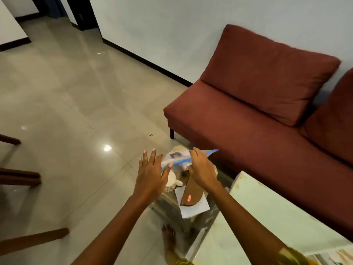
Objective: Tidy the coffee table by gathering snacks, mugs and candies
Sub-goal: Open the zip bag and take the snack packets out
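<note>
A clear zip bag point(176, 155) with a blue seal strip is held up over a small glass side table point(168, 206). My right hand point(201, 170) grips the bag's top along the strip. My left hand point(151, 174) is beside the strip's left end, fingers spread, its thumb just touching the strip. Under the bag lie a brown wedge-shaped packet point(191, 196) with a red label, on white paper point(193, 210), and a white rounded mug-like object point(172, 180), partly hidden by my hands. The bag's contents are blurred.
A pale coffee table top point(267, 217) fills the lower right, with printed papers at its near corner. A dark red sofa point(248, 121) stands behind it against the wall. Wooden chair legs point(19, 175) are at the left edge. My bare foot point(169, 237) stands on the glossy tiled floor.
</note>
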